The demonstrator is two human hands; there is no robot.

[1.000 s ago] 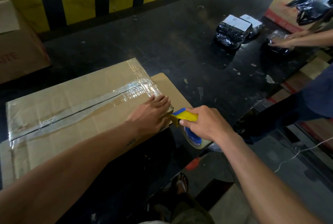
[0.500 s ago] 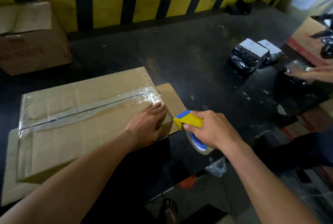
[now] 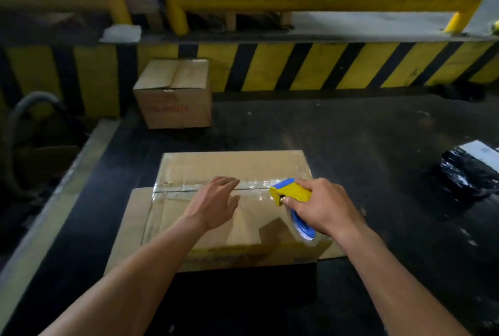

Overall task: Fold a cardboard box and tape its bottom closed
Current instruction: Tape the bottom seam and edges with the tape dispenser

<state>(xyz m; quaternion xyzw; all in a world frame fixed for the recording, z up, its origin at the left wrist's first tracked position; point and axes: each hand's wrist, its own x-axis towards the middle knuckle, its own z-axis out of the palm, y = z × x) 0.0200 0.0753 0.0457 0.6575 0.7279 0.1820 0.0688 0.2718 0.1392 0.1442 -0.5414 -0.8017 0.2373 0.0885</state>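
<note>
In the middle of the frame sits my cardboard box (image 3: 232, 200), tape on its seam. My left hand (image 3: 216, 200) lies flat and open; my right hand (image 3: 321, 208) squeezes the tape gun (image 3: 290, 194). I think pressing the tape flat comes next.

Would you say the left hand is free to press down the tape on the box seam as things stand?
Probably yes. The left hand is open and empty, spread over the box right at the taped seam, with nothing between them. The right hand holds the dispenser off to the side.
</note>
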